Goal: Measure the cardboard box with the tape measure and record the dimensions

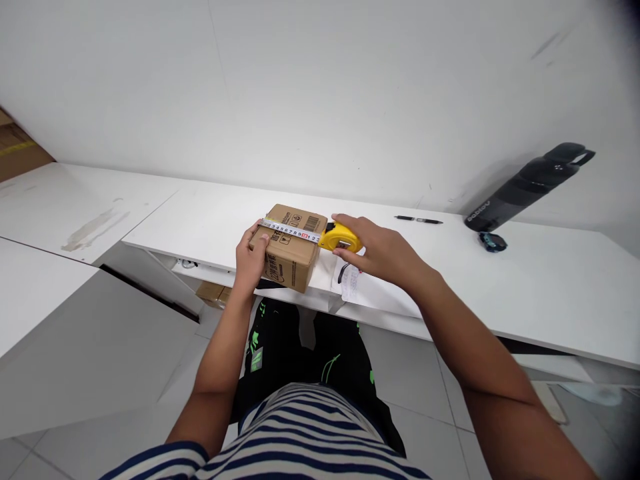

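Observation:
A small brown cardboard box with dark print is at the front edge of the white table. Across its top runs the blade of a yellow tape measure, pulled out a short way. My right hand grips the yellow case at the box's right side. At the left end, my left hand holds the box's corner, thumb on top and fingers by the blade's end. Whether those fingers also pinch the blade's tip is hard to see.
A black pen lies near the wall. Farther right, a dark bottle stands beside a dark wristwatch. White paper lies at the table's front edge. Another carton shows below the tabletop, and a larger one at far left.

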`<action>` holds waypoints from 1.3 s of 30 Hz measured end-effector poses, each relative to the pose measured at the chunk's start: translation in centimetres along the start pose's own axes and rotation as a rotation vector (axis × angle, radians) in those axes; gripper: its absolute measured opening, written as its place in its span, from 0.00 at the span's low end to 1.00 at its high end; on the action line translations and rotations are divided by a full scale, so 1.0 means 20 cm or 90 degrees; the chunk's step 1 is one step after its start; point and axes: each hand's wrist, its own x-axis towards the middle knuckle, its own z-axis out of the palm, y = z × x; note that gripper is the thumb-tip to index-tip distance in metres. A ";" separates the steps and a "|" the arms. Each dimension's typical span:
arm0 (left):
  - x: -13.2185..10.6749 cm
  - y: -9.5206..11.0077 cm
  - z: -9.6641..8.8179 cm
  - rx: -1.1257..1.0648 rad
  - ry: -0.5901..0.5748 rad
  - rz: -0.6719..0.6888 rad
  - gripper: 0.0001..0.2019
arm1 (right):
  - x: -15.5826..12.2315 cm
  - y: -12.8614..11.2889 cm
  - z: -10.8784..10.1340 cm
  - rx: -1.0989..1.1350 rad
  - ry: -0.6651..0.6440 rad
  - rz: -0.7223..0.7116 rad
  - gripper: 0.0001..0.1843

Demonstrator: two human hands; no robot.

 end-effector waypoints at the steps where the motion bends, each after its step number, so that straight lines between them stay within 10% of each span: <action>1: 0.00 0.00 0.00 0.002 -0.001 0.000 0.21 | 0.00 0.00 0.01 0.008 0.004 0.000 0.33; 29: -0.05 0.05 0.07 0.016 0.072 -0.045 0.24 | 0.24 -0.19 0.17 0.236 0.259 0.025 0.28; 35: -0.22 0.11 0.07 0.148 0.163 0.176 0.22 | -0.02 -0.16 0.28 0.284 0.332 0.037 0.35; 39: -0.54 0.14 0.07 -0.007 -0.139 0.195 0.39 | -0.28 -0.17 0.48 0.310 0.270 -0.029 0.46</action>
